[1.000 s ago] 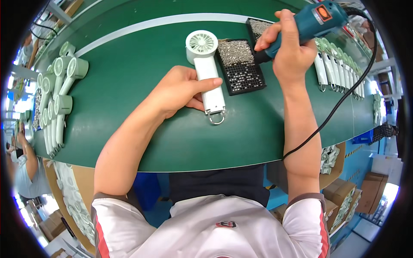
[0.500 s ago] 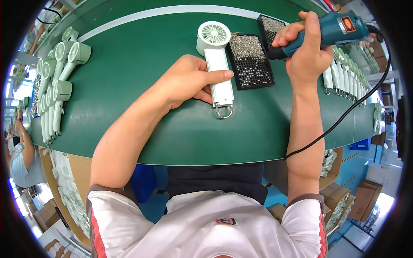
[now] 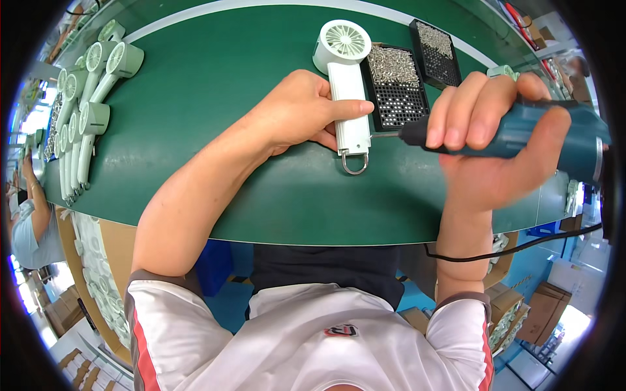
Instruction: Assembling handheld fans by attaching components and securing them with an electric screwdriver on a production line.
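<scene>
My left hand (image 3: 319, 111) is closed round the white handle of a pale green handheld fan (image 3: 349, 85), its thumb across the front. The fan's round grille points away from me and a metal loop hangs at the near end of the handle. In my right hand (image 3: 489, 137) is a blue-green electric screwdriver (image 3: 528, 133), lying sideways. Its thin bit points left, and the tip is at the lower right side of the fan's handle. Beyond the bit stands a black screw tray (image 3: 399, 85) with many small silver screws, some seated in its holes.
A second black screw tray (image 3: 435, 52) stands farther back to the right. Several assembled fans (image 3: 88, 117) lie grouped at the left of the green table (image 3: 215, 78). The screwdriver's black cord (image 3: 521, 256) crosses my right forearm. Another person (image 3: 36, 221) is at the far left.
My right hand has swung the screwdriver down and toward me from the screw tray to the handle's side. The fan appears slightly farther right and up in the picture, still in my left hand.
</scene>
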Demonstrator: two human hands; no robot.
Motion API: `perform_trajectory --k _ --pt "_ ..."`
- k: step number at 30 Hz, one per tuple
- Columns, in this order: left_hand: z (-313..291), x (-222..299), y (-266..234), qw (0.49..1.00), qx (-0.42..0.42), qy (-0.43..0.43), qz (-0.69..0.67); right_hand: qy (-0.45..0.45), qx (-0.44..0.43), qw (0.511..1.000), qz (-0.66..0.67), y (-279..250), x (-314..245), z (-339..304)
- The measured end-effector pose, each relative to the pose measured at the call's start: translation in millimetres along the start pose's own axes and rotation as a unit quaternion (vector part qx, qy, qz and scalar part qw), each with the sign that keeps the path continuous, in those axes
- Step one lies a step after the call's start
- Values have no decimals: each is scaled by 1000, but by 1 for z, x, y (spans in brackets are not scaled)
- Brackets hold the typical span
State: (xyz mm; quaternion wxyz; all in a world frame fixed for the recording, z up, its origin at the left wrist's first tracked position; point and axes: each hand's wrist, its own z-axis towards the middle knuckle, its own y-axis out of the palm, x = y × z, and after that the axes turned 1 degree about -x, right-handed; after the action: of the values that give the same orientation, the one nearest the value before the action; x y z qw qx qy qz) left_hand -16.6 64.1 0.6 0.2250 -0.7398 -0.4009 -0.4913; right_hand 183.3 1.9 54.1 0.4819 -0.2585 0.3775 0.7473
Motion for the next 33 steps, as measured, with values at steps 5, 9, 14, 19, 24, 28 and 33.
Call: perform_trajectory --k 5,9,14,19,24,28,33 --pt "3 -4 -1 1000 2 10 -3 -16 -102 995 9 -1 9 -4" --pt "3 -5 -1 1000 2 12 0 -18 -118 993 7 -2 11 -3" --pt "1 -2 -1 1000 1 13 3 -4 -75 997 -27 4 11 -8" --pt "-1 0 -1 1000 0 10 7 16 -27 998 -57 13 10 -13" --pt "-1 1 0 1000 -1 15 1 17 -42 996 -76 13 11 -12" --pt "-3 4 0 1000 1 11 12 22 -44 995 -83 14 10 -12" --pt "-2 4 1 1000 8 11 20 28 -77 994 -79 14 10 -9"
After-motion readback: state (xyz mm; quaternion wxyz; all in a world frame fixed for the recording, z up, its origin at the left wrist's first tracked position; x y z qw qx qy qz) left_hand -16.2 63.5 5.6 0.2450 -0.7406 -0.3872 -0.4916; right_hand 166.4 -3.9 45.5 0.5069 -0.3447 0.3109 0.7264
